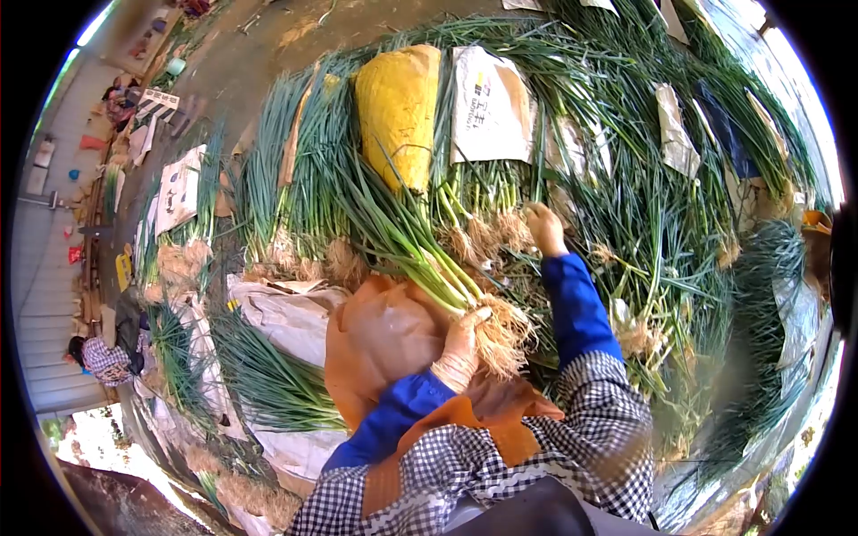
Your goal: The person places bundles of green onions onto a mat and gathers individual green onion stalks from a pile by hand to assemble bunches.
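My left hand [459, 350] is wrapped round a bunch of green onions [429, 259] just above its pale, bushy roots [502, 338]. The long leaves of the bunch slant up and to the left, over an orange-brown apron [384, 335]. My right hand [543, 229] reaches forward with its fingers curled, beside the roots of other green onions [483, 234] lying under a white printed sack [483, 103]. What its fingers hold, if anything, is too small to make out. Left of the white sack, a yellow sack [398, 112] covers more leaves.
Piled green onions [626, 134] spread across the back and right. Pale sacking [286, 317] and another heap of green onions [277, 380] lie to my left. A person in a checked top [109, 359] is at the far left, near a pale corrugated wall [54, 322].
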`<state>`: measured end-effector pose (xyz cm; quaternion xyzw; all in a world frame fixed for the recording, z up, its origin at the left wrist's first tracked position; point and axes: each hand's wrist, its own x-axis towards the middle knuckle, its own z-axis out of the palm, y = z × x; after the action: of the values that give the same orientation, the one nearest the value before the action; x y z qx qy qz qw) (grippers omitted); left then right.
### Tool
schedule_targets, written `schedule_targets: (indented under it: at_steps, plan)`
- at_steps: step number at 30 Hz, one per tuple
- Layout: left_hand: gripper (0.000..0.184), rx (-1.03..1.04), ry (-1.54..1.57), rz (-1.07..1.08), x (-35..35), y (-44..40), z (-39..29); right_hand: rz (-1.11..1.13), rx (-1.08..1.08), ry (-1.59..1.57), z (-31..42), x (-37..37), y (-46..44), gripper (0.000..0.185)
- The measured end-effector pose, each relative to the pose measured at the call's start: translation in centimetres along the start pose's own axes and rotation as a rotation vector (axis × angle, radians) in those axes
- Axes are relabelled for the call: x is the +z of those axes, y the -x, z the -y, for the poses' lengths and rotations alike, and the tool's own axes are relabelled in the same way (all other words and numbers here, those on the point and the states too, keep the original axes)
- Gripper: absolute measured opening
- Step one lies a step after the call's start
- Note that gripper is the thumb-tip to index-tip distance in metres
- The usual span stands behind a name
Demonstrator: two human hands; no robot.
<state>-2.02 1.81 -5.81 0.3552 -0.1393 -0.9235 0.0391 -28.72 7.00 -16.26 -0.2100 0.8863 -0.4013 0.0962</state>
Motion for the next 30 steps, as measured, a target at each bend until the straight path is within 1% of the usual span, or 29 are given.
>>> schedule_targets:
  at_steps: [1,2,4,5,7,8,9,10,11,12,13,14,16,17,18,20,21,22,23,24,25,26,28,30]
  plan:
    - [0.025,0.009,0.004,-0.019,0.2,0.2,-0.1,-0.037,0.031,0.036,-0.7,2.3,-2.6,0.035]
    - [0.026,0.065,-0.001,-0.048,0.5,0.4,-0.3,0.061,0.184,-0.020,0.2,3.3,-4.6,0.039]
    - [0.026,0.051,-0.038,-0.119,1.3,0.9,-0.7,0.315,0.239,0.106,0.5,5.0,-7.0,0.043]
    - [0.025,0.028,-0.011,-0.121,1.8,1.0,-0.9,0.319,0.241,0.106,0.2,5.2,-7.1,0.043]
    - [0.026,0.025,0.028,-0.111,1.7,0.7,-1.1,0.284,0.016,-0.075,-1.9,6.0,-7.7,0.035]
    - [0.027,0.019,0.073,-0.100,1.8,0.6,-0.9,0.357,-0.018,-0.168,2.2,1.1,-5.1,0.029]
    - [0.019,0.036,0.084,-0.089,3.1,1.1,-1.3,0.444,0.189,-0.175,5.1,-2.9,-2.4,0.039]
    - [0.018,-0.025,0.116,-0.034,2.4,0.8,-1.1,0.477,0.120,-0.449,4.6,-5.4,0.3,0.036]
    - [0.018,-0.056,0.140,-0.003,2.8,0.8,-1.2,0.518,0.207,-0.629,4.7,-7.4,3.2,0.033]
    - [0.018,-0.091,0.167,0.027,3.4,1.0,-1.2,0.537,0.304,-0.673,5.0,-8.3,6.1,0.030]
    - [0.017,-0.114,0.067,-0.024,4.4,1.4,-1.3,0.591,0.359,-0.697,5.6,-8.9,8.6,0.025]
    - [0.025,-0.174,0.057,0.241,1.2,-0.3,-0.1,0.662,0.407,-0.832,4.2,-8.0,10.4,0.024]
    - [0.024,-0.173,-0.024,0.080,2.8,0.0,1.6,0.637,0.447,-1.047,6.6,-8.1,13.5,0.024]
    - [0.025,-0.247,-0.058,0.049,3.0,0.1,2.0,0.657,0.488,-1.078,7.8,-7.6,14.0,0.024]
    - [0.025,-0.308,-0.043,0.083,2.2,-0.1,2.6,0.645,0.483,-1.022,8.9,-7.6,13.9,0.025]
    - [0.025,-0.219,-0.074,0.063,1.2,-0.6,3.2,0.676,0.284,-0.775,6.7,-6.3,12.5,0.034]
    - [0.025,-0.205,-0.058,0.033,1.5,-0.3,2.9,0.611,0.276,-0.770,6.8,-5.7,11.9,0.041]
    - [0.025,-0.191,-0.040,0.005,1.7,-0.2,2.8,0.553,0.416,-0.874,6.9,-4.1,11.7,0.047]
    - [0.025,-0.114,-0.074,-0.056,1.7,-0.6,2.9,0.394,0.314,-0.483,6.6,-3.5,12.1,0.049]
    - [0.025,-0.107,-0.076,-0.051,1.5,-0.8,2.9,0.226,0.203,-0.099,7.6,-3.5,12.3,0.050]
    - [0.024,-0.064,-0.061,-0.082,1.4,-0.9,2.9,0.142,0.180,0.020,8.6,-3.7,13.0,0.051]
    - [0.023,-0.025,-0.046,-0.113,1.1,-1.1,3.0,0.066,0.184,-0.076,8.1,-3.2,13.6,0.044]
    - [0.020,-0.039,-0.020,-0.075,0.2,-1.7,2.9,0.097,0.304,-0.444,10.1,-5.0,15.8,0.035]
    - [0.019,0.020,-0.014,-0.107,-0.1,-2.0,2.6,0.184,0.122,-0.426,9.8,-7.4,18.9,0.031]
